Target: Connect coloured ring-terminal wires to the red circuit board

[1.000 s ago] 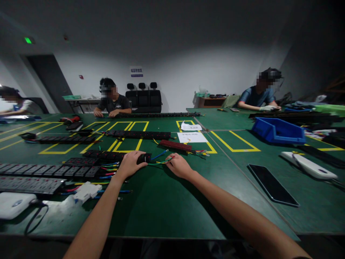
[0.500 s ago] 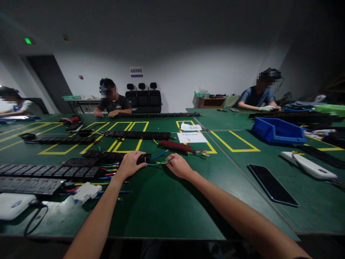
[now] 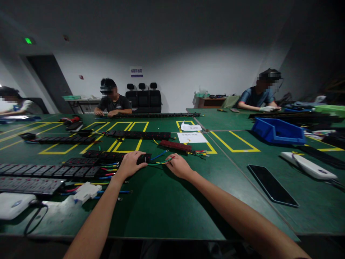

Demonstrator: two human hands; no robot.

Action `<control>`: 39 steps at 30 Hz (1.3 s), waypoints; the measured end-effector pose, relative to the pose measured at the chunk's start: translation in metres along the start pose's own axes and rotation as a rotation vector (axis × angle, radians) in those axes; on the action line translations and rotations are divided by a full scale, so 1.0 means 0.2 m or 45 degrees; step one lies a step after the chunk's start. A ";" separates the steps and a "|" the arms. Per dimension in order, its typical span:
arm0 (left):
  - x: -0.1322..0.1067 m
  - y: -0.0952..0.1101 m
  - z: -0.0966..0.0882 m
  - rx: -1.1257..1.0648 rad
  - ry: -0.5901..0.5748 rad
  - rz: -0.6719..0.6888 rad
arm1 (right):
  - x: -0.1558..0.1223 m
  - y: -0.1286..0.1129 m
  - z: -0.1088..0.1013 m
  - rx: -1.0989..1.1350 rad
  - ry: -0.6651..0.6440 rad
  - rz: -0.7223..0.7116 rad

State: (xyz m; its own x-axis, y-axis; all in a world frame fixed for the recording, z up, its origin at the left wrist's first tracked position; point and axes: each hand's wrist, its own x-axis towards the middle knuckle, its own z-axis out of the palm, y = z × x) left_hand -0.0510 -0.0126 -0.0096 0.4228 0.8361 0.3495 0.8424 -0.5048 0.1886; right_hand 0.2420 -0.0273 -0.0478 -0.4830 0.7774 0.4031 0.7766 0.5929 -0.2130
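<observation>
My left hand [image 3: 129, 164] is closed over a small black socket module [image 3: 144, 158] on the green table [image 3: 161, 201]. Coloured wires [image 3: 159, 160], blue, green and yellow, run out of the module to the right. My right hand [image 3: 178, 166] pinches the ends of those wires just right of the module. Rows of black socket strips [image 3: 81, 169] with coloured leads lie directly left of my left hand. A dark red strip [image 3: 175, 145] with a bundle of wires lies just beyond my right hand.
A black phone [image 3: 272, 185] and a white device [image 3: 307, 165] lie to the right, a blue bin [image 3: 279, 130] behind them. White parts [image 3: 86, 191] and a white box [image 3: 13, 205] sit at the near left. Paper sheets [image 3: 192, 137] lie among yellow floor-tape boxes. Three people sit at the far sides.
</observation>
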 end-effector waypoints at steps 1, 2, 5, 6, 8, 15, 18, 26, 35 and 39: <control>0.00 0.00 0.00 -0.005 0.003 0.001 | 0.00 0.00 0.00 0.000 0.002 0.002; 0.00 0.00 0.00 -0.011 0.007 0.001 | 0.00 0.00 0.00 0.000 0.003 0.003; 0.00 -0.01 0.01 -0.025 0.017 0.004 | 0.00 0.00 0.00 0.005 -0.002 0.005; 0.00 -0.01 0.01 -0.026 0.019 0.005 | 0.00 0.00 0.00 0.005 -0.004 0.005; 0.00 -0.01 0.01 -0.022 0.023 0.008 | 0.00 0.00 0.00 0.004 -0.007 0.009; 0.00 -0.01 0.01 0.001 0.014 0.010 | 0.00 0.01 0.01 0.004 -0.005 0.017; 0.00 -0.01 0.01 0.001 0.017 0.010 | 0.00 0.01 0.01 0.004 0.002 0.023; 0.00 -0.02 0.02 0.000 0.010 -0.002 | 0.00 0.01 0.01 -0.009 0.007 0.003; 0.00 0.00 0.00 0.007 0.007 0.010 | 0.00 0.00 0.00 0.002 0.008 0.009; 0.00 0.00 0.00 0.011 0.003 0.006 | 0.00 -0.01 -0.01 -0.018 0.007 0.006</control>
State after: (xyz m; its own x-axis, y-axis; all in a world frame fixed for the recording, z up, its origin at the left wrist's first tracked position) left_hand -0.0505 -0.0126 -0.0099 0.4264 0.8331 0.3524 0.8431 -0.5071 0.1788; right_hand 0.2417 -0.0282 -0.0460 -0.4770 0.7788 0.4073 0.7843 0.5863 -0.2026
